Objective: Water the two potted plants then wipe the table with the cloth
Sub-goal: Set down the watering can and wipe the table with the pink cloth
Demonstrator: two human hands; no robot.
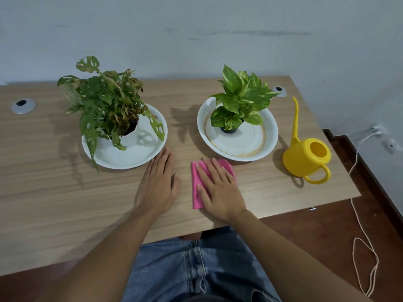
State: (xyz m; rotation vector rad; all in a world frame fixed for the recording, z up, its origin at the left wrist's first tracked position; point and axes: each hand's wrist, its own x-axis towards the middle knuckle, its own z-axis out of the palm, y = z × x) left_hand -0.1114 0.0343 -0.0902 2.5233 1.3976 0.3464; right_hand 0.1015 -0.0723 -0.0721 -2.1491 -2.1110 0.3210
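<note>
A folded pink cloth (pixel 197 188) lies on the wooden table (pixel 54 192) near its front edge. My right hand (pixel 220 190) rests flat on the cloth, fingers spread, pressing it down. My left hand (pixel 158 184) lies flat on the bare table just left of it, holding nothing. The left potted plant (pixel 109 103), with holed, partly browned leaves, stands in a white dish (pixel 130 158). The right potted plant (pixel 242 99), with variegated leaves, stands in a white gold-rimmed dish (pixel 239 147). A yellow watering can (pixel 305 158) stands upright at the right, spout pointing away.
Two round cable grommets (pixel 23 105) (pixel 279 90) sit in the table near its back edge. A white wall runs behind the table. A white cord (pixel 359 225) trails over the dark floor on the right. My denim-clad lap is below the table edge.
</note>
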